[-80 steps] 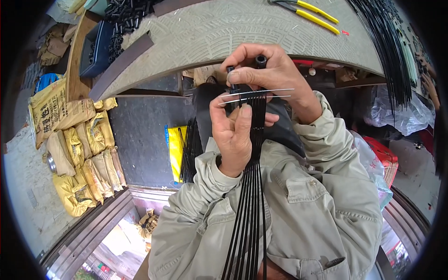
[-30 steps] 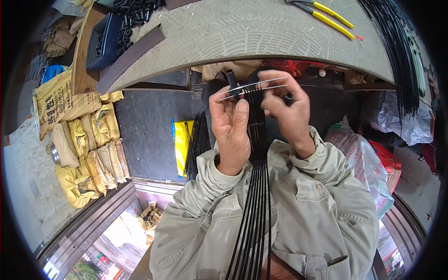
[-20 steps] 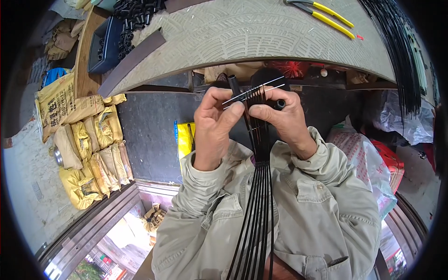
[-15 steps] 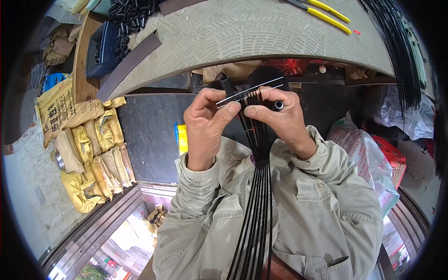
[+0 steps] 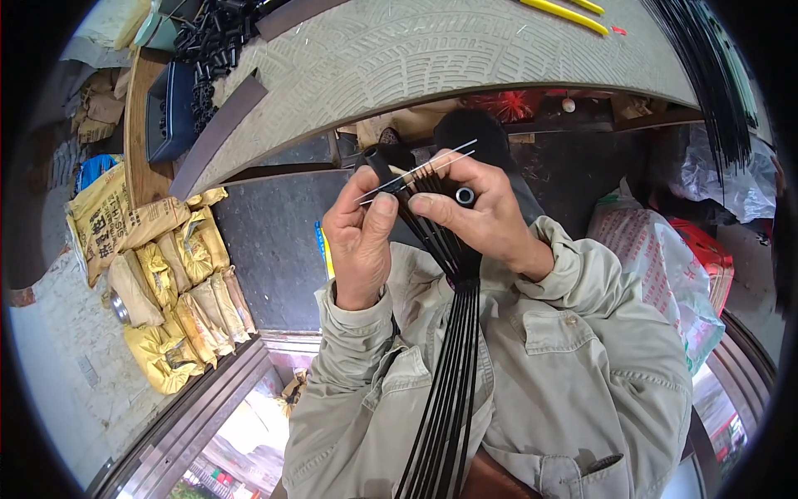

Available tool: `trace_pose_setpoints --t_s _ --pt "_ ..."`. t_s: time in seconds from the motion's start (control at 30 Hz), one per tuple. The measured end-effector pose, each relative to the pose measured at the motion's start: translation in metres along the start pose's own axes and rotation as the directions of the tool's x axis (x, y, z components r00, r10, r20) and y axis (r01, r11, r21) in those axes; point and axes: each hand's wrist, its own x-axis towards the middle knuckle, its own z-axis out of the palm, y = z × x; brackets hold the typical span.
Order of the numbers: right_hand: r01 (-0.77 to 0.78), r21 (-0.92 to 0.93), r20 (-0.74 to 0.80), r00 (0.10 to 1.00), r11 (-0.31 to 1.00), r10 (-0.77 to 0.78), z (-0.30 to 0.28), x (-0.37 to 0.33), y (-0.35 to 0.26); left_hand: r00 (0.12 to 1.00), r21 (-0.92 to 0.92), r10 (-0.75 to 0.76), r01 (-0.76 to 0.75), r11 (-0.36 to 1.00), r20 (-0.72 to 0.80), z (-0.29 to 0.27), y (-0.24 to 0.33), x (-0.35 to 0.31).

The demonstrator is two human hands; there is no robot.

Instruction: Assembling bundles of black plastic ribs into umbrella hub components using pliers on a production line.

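A bundle of thin black strands runs up my front, gathered at a dark band, and fans out toward my fingers. Across its upper ends lie two thin, shiny straight rods. My left hand is closed, its thumb and fingers pinching the rods' left part, where a dark tube sticks up beside the index finger. With thumb and forefinger, my right hand pinches the strand tops against the rods. A short black tube shows its open end under the right fingers.
Ahead curves a grey textured tabletop with yellow-handled pliers. Black tubular parts and a blue bin are at left. Long black strands overhang the right end. Yellow-brown packets lie left; plastic bags stand right.
Both hands have shifted slightly left in view, with the rods and strand tops. My right thumb has come closer to the left one. The tabletop sits a little higher in view.
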Motion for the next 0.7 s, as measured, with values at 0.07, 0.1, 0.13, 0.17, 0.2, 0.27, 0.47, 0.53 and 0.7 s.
trace_pose_setpoints --t_s 0.07,0.1,0.13,0.17,0.2,0.27,0.47,0.53,0.7 --pt "-0.023 -0.031 -0.004 1.0 0.999 0.023 -0.002 -0.001 -0.001 1.0 0.006 0.01 -0.009 1.0 -0.028 0.001 -0.003 -0.002" --pt "-0.047 -0.064 -0.006 0.999 0.997 0.047 -0.003 -0.001 -0.001 0.997 0.007 0.021 -0.02 1.0 -0.078 0.001 -0.007 -0.003" --pt "-0.045 -0.062 -0.004 0.999 0.997 0.045 -0.003 -0.002 -0.002 0.991 0.01 0.035 -0.034 0.999 -0.129 0.003 -0.009 -0.005" --pt "-0.059 -0.045 -0.002 0.998 0.997 0.059 -0.003 -0.003 -0.004 0.991 0.012 0.037 -0.036 0.999 -0.13 0.004 -0.009 -0.005" --pt "-0.072 -0.029 0.0 0.997 0.997 0.073 -0.002 -0.003 -0.005 0.989 0.019 0.055 -0.053 0.998 -0.139 0.006 -0.009 -0.006" --pt "-0.041 -0.034 -0.009 0.999 0.999 0.041 -0.001 -0.004 -0.004 0.986 0.028 0.072 -0.068 0.997 -0.149 0.008 -0.008 -0.007" --pt "-0.189 0.103 0.038 0.982 0.977 0.186 -0.001 0.0 -0.006 0.985 -0.067 0.091 -0.102 0.993 -0.144 0.018 -0.013 -0.006" --pt "-0.267 0.154 0.081 0.963 0.951 0.257 -0.004 0.002 -0.005 0.973 -0.037 0.178 -0.185 0.982 -0.148 0.019 -0.018 -0.005" --pt "-0.238 0.199 0.033 0.971 0.951 0.237 -0.003 0.0 0.006 0.951 0.185 0.252 -0.22 0.958 -0.178 0.017 -0.034 -0.003"
